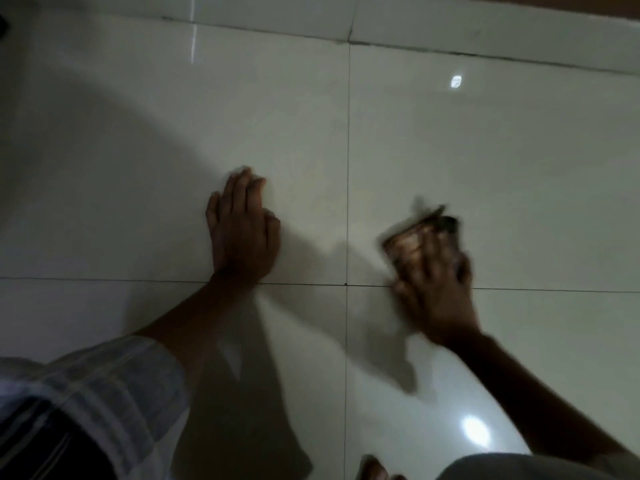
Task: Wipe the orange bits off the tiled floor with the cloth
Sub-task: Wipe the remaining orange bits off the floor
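The pale glossy tiled floor (485, 161) fills the view, crossed by thin grout lines. My right hand (438, 292) is blurred with motion and presses a dark brownish cloth (415, 237) flat onto the tile, fingers spread over it. The cloth sticks out beyond my fingertips, just right of the vertical grout line. My left hand (242, 226) rests flat on the tile to the left, fingers straight and together, holding nothing. I cannot make out any orange bits in this dim, blurred frame.
A raised tiled ledge (485, 32) runs along the far edge of the floor. My striped sleeve (86, 393) is at the lower left. A foot (375, 469) shows at the bottom edge. Light reflections glare on the tiles.
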